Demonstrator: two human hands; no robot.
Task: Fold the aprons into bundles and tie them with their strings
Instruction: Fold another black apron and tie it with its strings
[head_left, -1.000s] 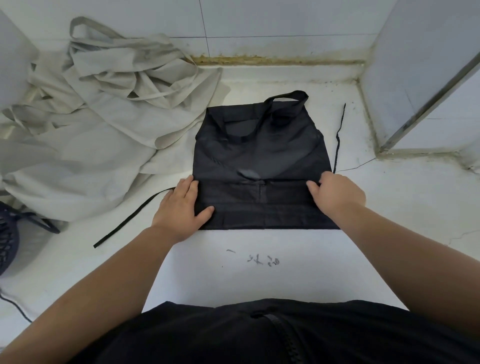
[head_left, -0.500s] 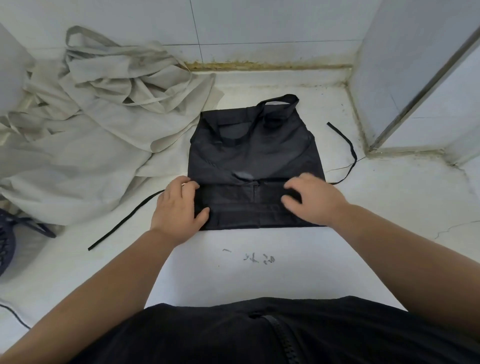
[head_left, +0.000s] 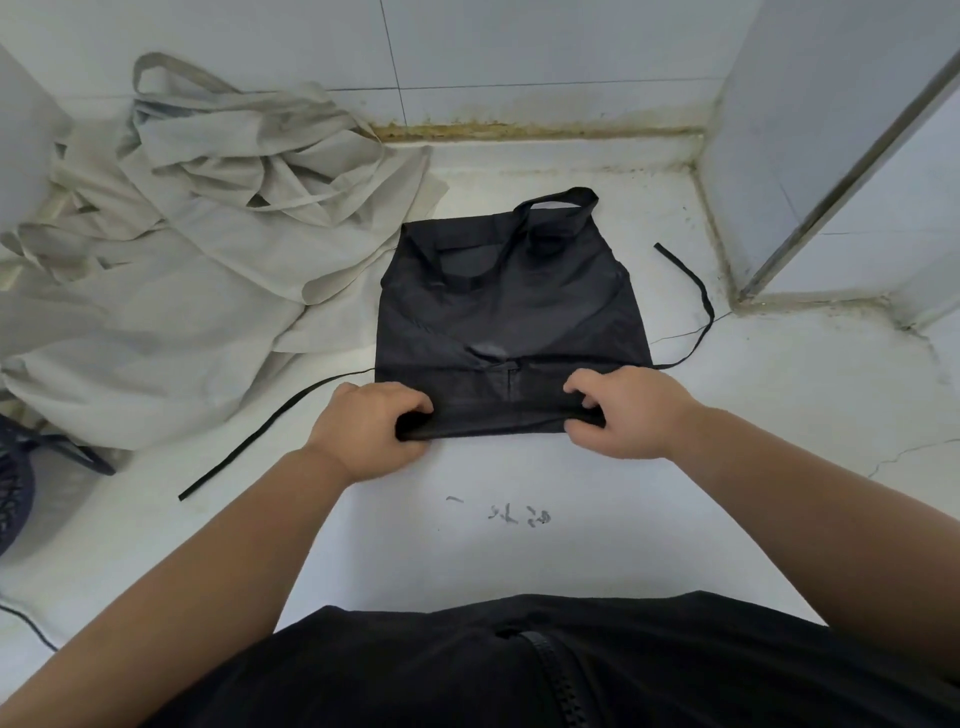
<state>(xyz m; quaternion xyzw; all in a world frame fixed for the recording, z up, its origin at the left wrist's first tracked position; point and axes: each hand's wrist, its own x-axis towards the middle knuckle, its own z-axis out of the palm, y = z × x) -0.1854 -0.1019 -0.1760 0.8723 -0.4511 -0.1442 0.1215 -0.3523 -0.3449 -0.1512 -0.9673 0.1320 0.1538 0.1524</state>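
A black apron (head_left: 509, 312) lies partly folded on the white floor, its neck loop at the far end. My left hand (head_left: 366, 428) grips the near left corner of the folded edge, fingers curled round the cloth. My right hand (head_left: 626, 410) pinches the near right corner of the same edge. One black string (head_left: 270, 423) trails out to the left, the other black string (head_left: 693, 306) curves away on the right.
A heap of beige aprons (head_left: 171, 249) covers the floor on the left, touching the black apron's far left side. A tiled wall (head_left: 519, 62) and a door frame (head_left: 831, 176) close off the far and right sides. A dark basket (head_left: 13, 478) sits at the left edge.
Both hands went from lying flat on the apron to curling round its near folded edge. The right hand moved inward, and the right string shifted into a curve.
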